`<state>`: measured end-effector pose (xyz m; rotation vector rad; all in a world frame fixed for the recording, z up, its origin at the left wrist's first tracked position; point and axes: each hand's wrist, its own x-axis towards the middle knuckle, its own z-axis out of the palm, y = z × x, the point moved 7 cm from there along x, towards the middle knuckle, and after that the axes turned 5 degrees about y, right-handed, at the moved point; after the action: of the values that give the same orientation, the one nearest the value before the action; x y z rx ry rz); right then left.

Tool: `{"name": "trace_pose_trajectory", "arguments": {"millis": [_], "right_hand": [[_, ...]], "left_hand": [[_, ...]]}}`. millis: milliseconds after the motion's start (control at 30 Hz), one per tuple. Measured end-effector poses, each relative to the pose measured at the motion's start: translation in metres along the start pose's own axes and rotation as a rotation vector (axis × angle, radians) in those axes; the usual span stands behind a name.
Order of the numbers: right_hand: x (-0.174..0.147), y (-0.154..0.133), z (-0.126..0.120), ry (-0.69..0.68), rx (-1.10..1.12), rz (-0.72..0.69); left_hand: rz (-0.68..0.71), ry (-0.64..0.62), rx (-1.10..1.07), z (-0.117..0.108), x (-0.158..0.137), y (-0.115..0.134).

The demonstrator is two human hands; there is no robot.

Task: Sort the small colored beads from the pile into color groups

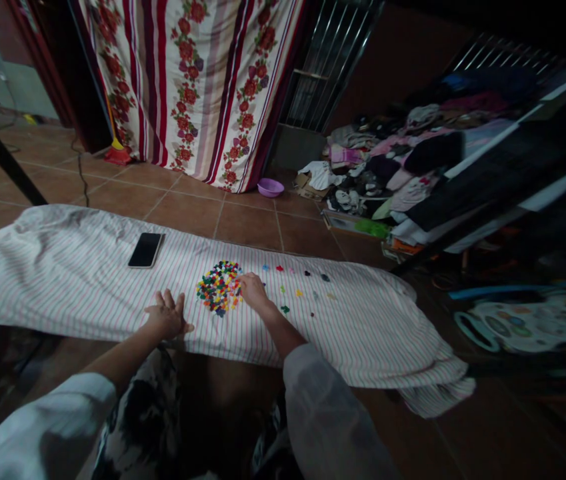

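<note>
A round heap of small multicoloured pieces (219, 288), too small to name by kind, lies on a striped cloth (363, 327). At the heap's right edge is my right hand (253, 291), its fingers pinched together; whatever they hold is hidden. My left hand (167, 315) rests flat near the cloth's front edge with its fingers spread, left of the heap. To the right, little same-coloured groups are spaced apart, among them a red group (279, 268), a yellow group (299, 293) and a dark green group (285, 309).
A phone (146, 251) lies on the cloth, left of the heap. Beyond, on the tiled floor, are a purple basin (270, 188), a floral curtain (187, 87), a red broom head (118, 153) and a large pile of clothes (393, 153). A black pole (3, 150) slants at left.
</note>
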<state>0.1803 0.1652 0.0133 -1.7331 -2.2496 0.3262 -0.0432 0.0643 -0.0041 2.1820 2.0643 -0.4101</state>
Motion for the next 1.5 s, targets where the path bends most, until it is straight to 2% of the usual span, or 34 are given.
{"name": "trace_pose_trajectory", "arguments": {"millis": [200, 433, 933, 1200, 1500], "right_hand": [[0.002, 0.001, 0.003, 0.029, -0.063, 0.059], [0.007, 0.002, 0.007, -0.001, -0.093, 0.120], [0.021, -0.004, 0.008, -0.041, -0.145, 0.160], [0.023, -0.018, 0.003, -0.041, -0.133, 0.177], [0.023, -0.024, 0.003, -0.028, -0.176, 0.174]], "left_hand": [[0.010, -0.004, -0.009, 0.000, 0.000, -0.001], [-0.003, -0.028, 0.014, -0.006, -0.003, 0.002], [0.007, 0.006, 0.014, -0.008, -0.005, 0.002], [0.040, -0.019, 0.074, -0.013, -0.009, 0.003], [0.062, 0.039, 0.106, -0.010, -0.008, 0.002]]}}
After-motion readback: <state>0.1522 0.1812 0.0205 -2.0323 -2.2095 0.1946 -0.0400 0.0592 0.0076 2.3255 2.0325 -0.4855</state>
